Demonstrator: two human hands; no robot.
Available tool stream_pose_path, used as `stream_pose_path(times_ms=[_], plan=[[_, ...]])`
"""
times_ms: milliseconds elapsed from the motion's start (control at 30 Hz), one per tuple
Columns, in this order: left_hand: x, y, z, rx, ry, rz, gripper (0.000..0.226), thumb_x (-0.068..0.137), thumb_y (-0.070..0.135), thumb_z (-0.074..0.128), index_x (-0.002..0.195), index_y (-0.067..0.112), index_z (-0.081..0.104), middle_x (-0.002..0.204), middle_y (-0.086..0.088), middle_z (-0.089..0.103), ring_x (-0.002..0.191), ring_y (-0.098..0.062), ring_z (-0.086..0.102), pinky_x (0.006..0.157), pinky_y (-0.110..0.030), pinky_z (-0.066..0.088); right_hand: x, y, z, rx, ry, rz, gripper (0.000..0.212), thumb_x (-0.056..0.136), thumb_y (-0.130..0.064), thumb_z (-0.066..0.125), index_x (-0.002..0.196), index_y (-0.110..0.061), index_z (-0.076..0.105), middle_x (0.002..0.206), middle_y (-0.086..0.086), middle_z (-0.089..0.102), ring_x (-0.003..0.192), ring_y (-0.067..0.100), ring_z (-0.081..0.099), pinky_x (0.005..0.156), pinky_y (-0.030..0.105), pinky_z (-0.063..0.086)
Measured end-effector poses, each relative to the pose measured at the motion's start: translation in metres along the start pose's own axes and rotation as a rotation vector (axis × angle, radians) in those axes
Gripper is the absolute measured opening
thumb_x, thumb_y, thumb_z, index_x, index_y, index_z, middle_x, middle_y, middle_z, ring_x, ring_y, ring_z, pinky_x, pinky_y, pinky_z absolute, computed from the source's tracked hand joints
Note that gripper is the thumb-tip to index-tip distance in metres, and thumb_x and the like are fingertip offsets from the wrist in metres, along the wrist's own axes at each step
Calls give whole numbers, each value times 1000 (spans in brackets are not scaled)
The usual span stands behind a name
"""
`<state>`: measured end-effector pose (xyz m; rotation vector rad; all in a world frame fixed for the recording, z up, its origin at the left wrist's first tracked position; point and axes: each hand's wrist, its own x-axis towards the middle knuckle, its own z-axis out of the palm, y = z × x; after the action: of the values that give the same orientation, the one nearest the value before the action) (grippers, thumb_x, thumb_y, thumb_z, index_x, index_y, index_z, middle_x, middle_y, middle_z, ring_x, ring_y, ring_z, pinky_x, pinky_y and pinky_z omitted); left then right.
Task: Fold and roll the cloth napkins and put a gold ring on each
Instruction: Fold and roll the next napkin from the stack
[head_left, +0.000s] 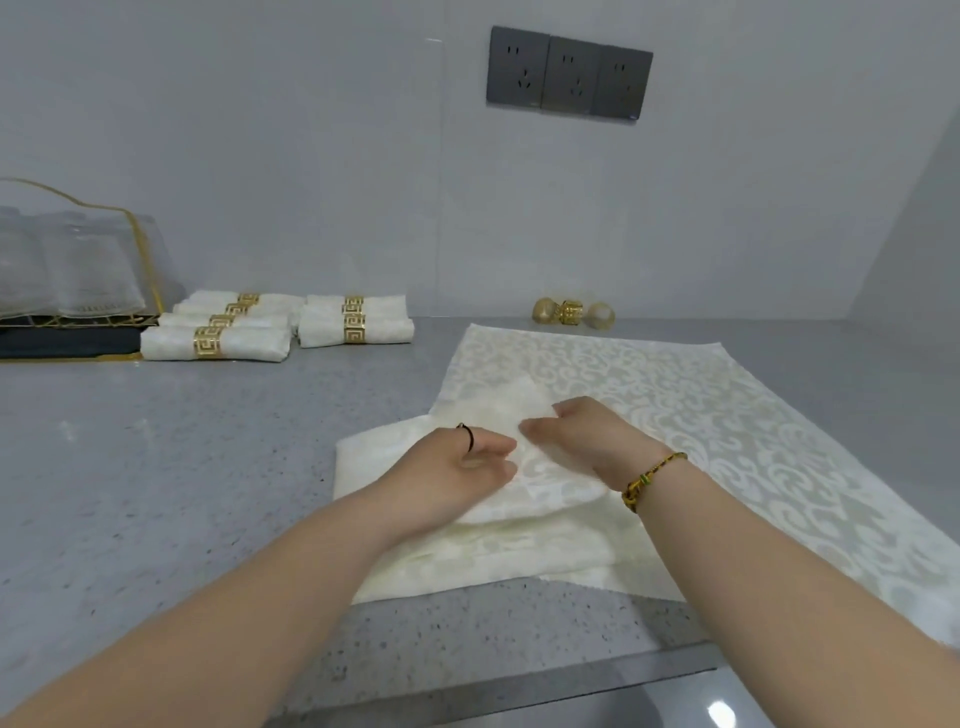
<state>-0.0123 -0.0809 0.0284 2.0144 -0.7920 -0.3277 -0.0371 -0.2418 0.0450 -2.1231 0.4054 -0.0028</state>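
Note:
A cream patterned napkin (545, 499) lies partly folded on top of a small stack of folded napkins (483, 561) near the counter's front edge. My left hand (462, 462) and my right hand (587, 436) are side by side on it, fingers curled into the fabric at its middle. A larger patterned cloth (727, 405) lies spread flat under and to the right of them. Three loose gold rings (571, 312) sit by the back wall. Several rolled napkins with gold rings (280, 327) lie in two groups at the back left.
A gold wire rack (78, 270) holding upturned glasses stands at the far left on a dark tray. Grey sockets (569, 75) are on the wall. The grey speckled counter (182, 467) ends at a front edge (519, 675) close to me.

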Motion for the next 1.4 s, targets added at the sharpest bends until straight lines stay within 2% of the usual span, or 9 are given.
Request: stream_pose_path(times_ms=[100, 267, 400, 500, 600, 800, 1000, 1133, 1400], plan=[[-9, -13, 1, 188, -8, 124, 27, 87, 36, 55, 114, 35, 55, 111, 28, 45, 110, 10, 39, 82, 8, 25, 3, 17, -5, -63, 76, 62, 21, 85, -21, 57, 70, -10, 46, 64, 1, 44, 56, 14, 40, 54, 25, 32], [-25, -43, -2, 640, -112, 264, 118, 40, 93, -6, 140, 38, 22, 128, 32, 10, 118, 16, 7, 84, 11, -16, 1, 32, -16, -279, 27, 170, 33, 88, -25, 54, 64, -14, 34, 57, -1, 35, 46, 12, 33, 42, 20, 25], [-31, -55, 0, 767, -189, 260, 116, 31, 93, -18, 137, 45, -5, 131, 30, -11, 120, 14, -9, 83, 4, -29, 1, 40, -20, -317, -12, 166, 33, 88, -25, 54, 63, -14, 35, 58, 2, 36, 48, 15, 36, 45, 21, 30], [-33, -53, -2, 853, -152, 337, 89, 61, 87, -4, 137, 44, 5, 142, 23, 15, 127, 11, 6, 104, -3, -13, 0, 46, -23, -301, -12, 117, 29, 85, -23, 58, 66, -14, 38, 61, 1, 37, 51, 13, 35, 47, 22, 29], [-31, -52, -1, 926, -76, 490, 57, 92, 59, 6, 115, 35, 52, 103, 21, 64, 99, 4, 45, 95, -18, 28, -1, 50, -25, -279, 21, 58, 44, 83, -19, 62, 56, -16, 27, 54, -1, 28, 46, 10, 27, 41, 18, 22], [-27, -51, -4, 1029, 83, 753, 35, 72, 26, 38, 60, 28, 72, 59, 21, 65, 50, 0, 58, 75, -21, 37, -6, 48, -29, -197, 11, 67, 42, 90, -25, 55, 55, -12, 36, 42, 1, 42, 25, 8, 37, 33, 14, 31], [-28, -66, -71, 1116, 215, 568, 33, 69, 36, 41, 61, 31, 73, 68, 14, 70, 72, -9, 67, 79, -28, 31, -17, 40, -34, -125, -136, -19, 32, 92, -22, 51, 62, -14, 60, 45, -6, 57, 32, 6, 38, 37, 16, 31], [-19, -101, -114, 1092, 233, 263, 29, 49, 11, 88, 69, 27, 75, 77, 1, 73, 75, -26, 67, 77, -35, 40, -17, 32, -23, -134, -168, -76, 24, 89, -15, 56, 66, -18, 62, 50, -7, 57, 35, 3, 40, 39, 14, 33], [15, -120, -124, 977, 261, -86, 38, 91, 8, 44, 119, 29, 59, 135, 7, 49, 128, -15, 38, 105, -20, 14, -19, 26, 26, -164, -193, -215, 10, 85, -11, 59, 88, -19, 65, 68, -8, 56, 40, -3, 46, 45, 8, 38]])
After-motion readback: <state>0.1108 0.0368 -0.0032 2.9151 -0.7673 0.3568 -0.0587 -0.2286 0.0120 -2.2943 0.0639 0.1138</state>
